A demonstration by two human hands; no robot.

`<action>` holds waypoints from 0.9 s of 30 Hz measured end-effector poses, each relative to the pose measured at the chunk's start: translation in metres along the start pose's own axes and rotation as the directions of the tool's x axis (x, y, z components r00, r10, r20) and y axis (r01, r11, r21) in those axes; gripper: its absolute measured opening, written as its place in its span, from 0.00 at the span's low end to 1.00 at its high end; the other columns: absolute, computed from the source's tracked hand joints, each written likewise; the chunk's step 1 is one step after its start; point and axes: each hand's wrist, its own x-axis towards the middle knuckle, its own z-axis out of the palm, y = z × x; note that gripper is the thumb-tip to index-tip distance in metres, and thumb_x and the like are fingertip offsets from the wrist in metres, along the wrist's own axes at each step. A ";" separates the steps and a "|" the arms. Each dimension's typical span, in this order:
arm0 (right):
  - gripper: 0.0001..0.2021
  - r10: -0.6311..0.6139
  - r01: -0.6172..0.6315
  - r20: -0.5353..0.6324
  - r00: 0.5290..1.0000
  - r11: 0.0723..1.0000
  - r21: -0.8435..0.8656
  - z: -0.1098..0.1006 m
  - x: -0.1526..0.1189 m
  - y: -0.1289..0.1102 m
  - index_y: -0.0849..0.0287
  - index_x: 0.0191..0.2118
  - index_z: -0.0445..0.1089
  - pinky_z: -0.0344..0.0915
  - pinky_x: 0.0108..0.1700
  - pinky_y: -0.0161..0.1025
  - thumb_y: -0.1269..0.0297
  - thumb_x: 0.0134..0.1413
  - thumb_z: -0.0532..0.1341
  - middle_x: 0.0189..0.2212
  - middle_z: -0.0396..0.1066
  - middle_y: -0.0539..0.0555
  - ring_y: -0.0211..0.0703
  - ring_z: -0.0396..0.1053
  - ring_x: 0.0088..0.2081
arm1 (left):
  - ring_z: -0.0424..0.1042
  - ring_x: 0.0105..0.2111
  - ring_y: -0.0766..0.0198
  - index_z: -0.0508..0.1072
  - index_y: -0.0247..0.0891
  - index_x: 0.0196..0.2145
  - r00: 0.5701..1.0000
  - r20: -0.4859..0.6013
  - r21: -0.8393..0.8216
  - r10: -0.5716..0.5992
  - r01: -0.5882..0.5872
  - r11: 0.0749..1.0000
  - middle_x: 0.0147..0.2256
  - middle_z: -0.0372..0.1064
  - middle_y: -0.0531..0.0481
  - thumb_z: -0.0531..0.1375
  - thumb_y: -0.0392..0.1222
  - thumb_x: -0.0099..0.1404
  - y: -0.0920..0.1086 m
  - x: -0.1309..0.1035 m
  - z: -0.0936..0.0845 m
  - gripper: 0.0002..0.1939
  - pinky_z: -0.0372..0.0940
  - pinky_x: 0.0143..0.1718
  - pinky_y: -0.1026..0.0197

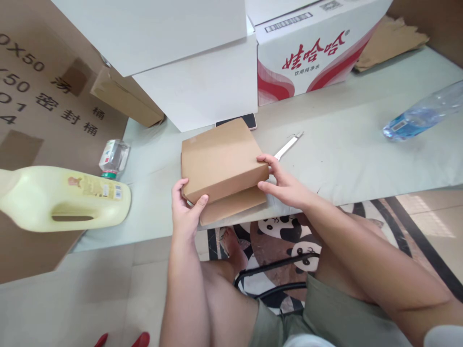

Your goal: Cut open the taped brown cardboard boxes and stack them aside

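A brown cardboard box (222, 159) sits near the front edge of the table, with a flap (233, 206) sticking out below its front side. My left hand (186, 209) grips the box's front left corner, thumb on the front side and fingers at the left side. At the front right corner, my right hand (280, 183) holds the box with its fingers on the top edge and its thumb by the flap. A white cutter (287, 147) lies just right of the box. Behind the box, a phone-like dark object (249, 120) is partly covered.
White cartons (202, 82) and a red-and-white carton (311, 58) stand at the back. On the left are a large yellowish jug (68, 197), a small clear bottle (115, 158) and big cardboard (47, 72). A water bottle (419, 115) lies at the right.
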 end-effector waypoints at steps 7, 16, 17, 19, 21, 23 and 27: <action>0.31 0.016 -0.016 0.004 1.000 1.000 0.006 0.000 0.000 -0.001 0.46 0.64 0.51 0.53 0.68 0.65 0.51 0.58 0.60 0.69 0.50 0.57 0.60 0.54 0.67 | 0.67 0.55 0.54 0.65 0.48 0.52 1.000 -0.004 -0.025 -0.030 0.030 0.999 0.52 0.64 0.46 0.75 0.54 0.48 0.002 0.000 0.001 0.37 0.65 0.56 0.52; 0.31 0.014 -0.014 0.011 1.000 1.000 0.008 0.000 0.000 -0.001 0.46 0.64 0.51 0.52 0.68 0.65 0.52 0.57 0.60 0.69 0.49 0.57 0.60 0.53 0.67 | 0.67 0.55 0.53 0.65 0.48 0.53 1.000 0.001 -0.019 -0.018 0.018 1.000 0.52 0.64 0.46 0.75 0.54 0.49 0.001 0.000 0.001 0.37 0.65 0.57 0.51; 0.31 0.015 -0.015 0.009 1.000 1.000 0.009 0.000 0.000 -0.001 0.46 0.64 0.51 0.53 0.68 0.65 0.52 0.57 0.60 0.69 0.49 0.57 0.60 0.53 0.67 | 0.67 0.55 0.53 0.65 0.48 0.53 1.000 0.000 -0.019 -0.018 0.018 1.000 0.52 0.64 0.46 0.75 0.54 0.49 0.001 0.000 0.001 0.37 0.64 0.57 0.51; 0.31 0.017 -0.017 0.006 1.000 1.000 0.009 0.001 0.000 0.000 0.46 0.64 0.50 0.53 0.68 0.65 0.52 0.58 0.60 0.69 0.49 0.57 0.60 0.53 0.67 | 0.67 0.55 0.53 0.65 0.47 0.52 1.000 -0.007 -0.022 -0.024 0.024 0.999 0.52 0.64 0.46 0.75 0.54 0.48 0.002 0.000 0.001 0.38 0.64 0.57 0.51; 0.31 0.014 -0.014 0.004 1.000 1.000 0.004 0.000 0.000 0.001 0.46 0.64 0.51 0.53 0.68 0.65 0.53 0.58 0.60 0.69 0.50 0.58 0.60 0.54 0.67 | 0.67 0.55 0.54 0.65 0.47 0.52 0.999 -0.017 -0.027 -0.030 0.030 0.999 0.51 0.64 0.47 0.75 0.54 0.47 0.004 0.000 0.002 0.38 0.64 0.57 0.52; 0.31 0.003 -0.003 -0.002 1.000 1.000 -0.001 0.000 0.000 0.001 0.46 0.64 0.51 0.54 0.67 0.65 0.53 0.58 0.61 0.69 0.50 0.58 0.60 0.54 0.66 | 0.67 0.55 0.55 0.65 0.46 0.52 0.999 -0.025 -0.037 -0.036 0.035 0.999 0.51 0.65 0.47 0.76 0.54 0.46 0.005 0.000 0.003 0.39 0.64 0.57 0.53; 0.30 0.001 -0.001 -0.019 1.000 1.000 0.003 0.002 0.000 0.001 0.45 0.64 0.53 0.61 0.64 0.63 0.54 0.58 0.61 0.68 0.52 0.57 0.59 0.57 0.64 | 0.67 0.55 0.55 0.66 0.46 0.51 0.998 -0.032 -0.057 -0.052 0.050 0.997 0.51 0.65 0.47 0.76 0.54 0.45 0.006 0.000 0.004 0.39 0.64 0.57 0.54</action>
